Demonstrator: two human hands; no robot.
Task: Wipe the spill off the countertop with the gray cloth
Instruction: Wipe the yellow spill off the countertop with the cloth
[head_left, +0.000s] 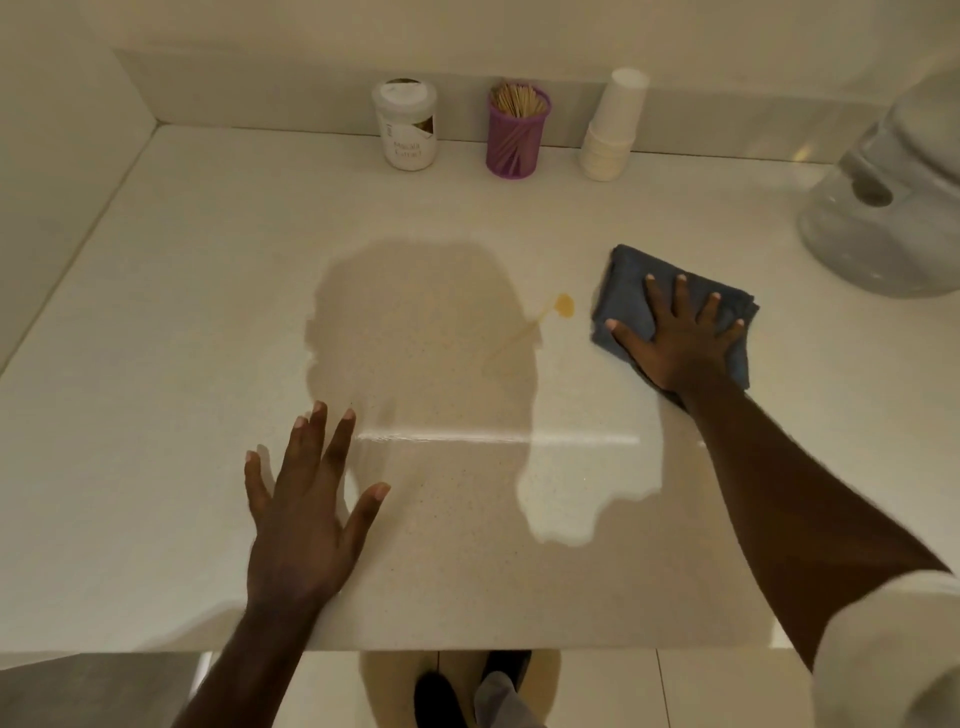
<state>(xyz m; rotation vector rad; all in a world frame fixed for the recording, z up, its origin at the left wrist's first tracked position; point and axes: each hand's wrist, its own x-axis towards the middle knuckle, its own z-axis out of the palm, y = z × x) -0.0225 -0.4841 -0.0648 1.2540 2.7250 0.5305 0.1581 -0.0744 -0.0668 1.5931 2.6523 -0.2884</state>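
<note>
A folded gray cloth lies on the pale countertop, right of centre. My right hand presses flat on it, fingers spread. Just left of the cloth is the spill, a small yellow-orange drop with a thin streak running down and left. The cloth and the spill are a little apart. My left hand rests flat on the counter near the front edge, fingers apart, holding nothing.
Against the back wall stand a white jar, a purple mesh cup of toothpicks and a stack of white paper cups. A large white appliance fills the far right. The counter's front edge runs just above my shoes.
</note>
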